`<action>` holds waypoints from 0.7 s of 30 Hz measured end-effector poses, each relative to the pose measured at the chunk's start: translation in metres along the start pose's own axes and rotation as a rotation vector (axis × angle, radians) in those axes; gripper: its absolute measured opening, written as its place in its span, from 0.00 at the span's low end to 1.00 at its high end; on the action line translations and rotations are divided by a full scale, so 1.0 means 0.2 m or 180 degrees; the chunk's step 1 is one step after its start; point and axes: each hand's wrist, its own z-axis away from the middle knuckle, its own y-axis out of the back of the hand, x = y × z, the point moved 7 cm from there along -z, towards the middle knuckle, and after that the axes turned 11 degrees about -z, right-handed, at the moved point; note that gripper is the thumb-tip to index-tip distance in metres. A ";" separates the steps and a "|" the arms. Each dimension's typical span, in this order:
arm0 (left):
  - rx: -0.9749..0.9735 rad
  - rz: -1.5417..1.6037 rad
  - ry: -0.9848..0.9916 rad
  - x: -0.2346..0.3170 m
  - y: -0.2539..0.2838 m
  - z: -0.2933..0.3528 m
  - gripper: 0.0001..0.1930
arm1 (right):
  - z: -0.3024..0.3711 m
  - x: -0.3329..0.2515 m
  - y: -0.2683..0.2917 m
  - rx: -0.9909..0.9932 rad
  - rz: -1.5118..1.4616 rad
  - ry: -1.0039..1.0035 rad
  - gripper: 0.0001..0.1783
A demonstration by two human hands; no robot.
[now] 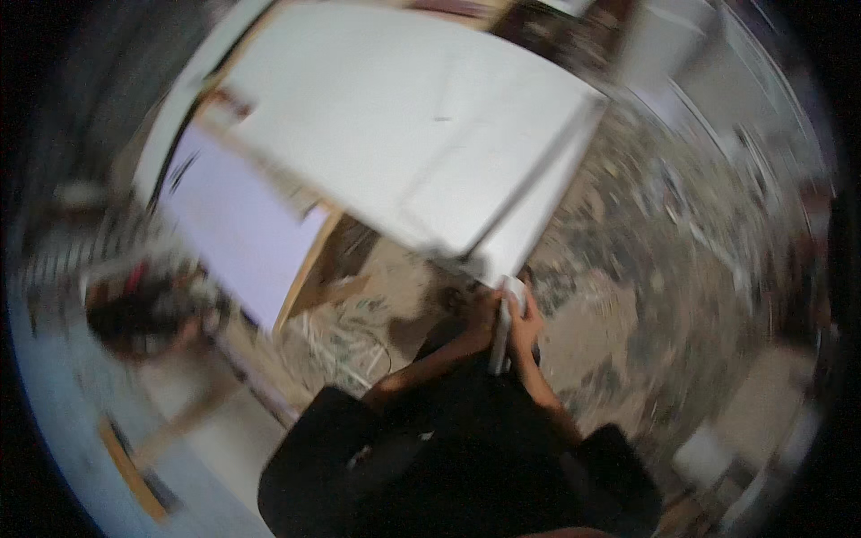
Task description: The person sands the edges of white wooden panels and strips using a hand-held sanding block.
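A pale, narrow bar-shaped thing (501,348) stands out in front of my body, close to the near corner of a large white panel (377,117). My right hand (525,325) is closed around its upper part from the right side. Against its left side rests my left hand (484,309), dark and smeared by motion, so its fingers cannot be made out. Across the panel's right part runs a dark straight strip (529,184); blur hides whether it is a thing or a shadow.
A lavender panel (242,215) with a wooden edge lies left of the white one. At the lower left another person (143,318) reaches an arm down. Scraps litter the stained floor (592,314). A pale block (704,457) sits at the lower right.
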 end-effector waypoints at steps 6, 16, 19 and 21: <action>0.0316 -0.1851 -0.0328 0.31 -0.07 0.02 0.08 | -0.62 -0.23 -0.09 -0.0044 -0.0663 0.0326 0.30; 0.0938 -0.0101 0.0877 -0.04 0.16 0.03 0.15 | -1.87 -0.70 0.05 0.0497 0.0417 0.0709 0.38; 0.1100 0.0563 0.1459 0.07 0.03 0.04 0.17 | -2.09 -0.75 0.08 0.0368 0.0608 0.0649 0.39; 0.1193 0.0690 0.1352 0.30 -0.19 0.06 0.17 | -2.01 -0.73 0.04 0.0075 0.0628 0.0994 0.39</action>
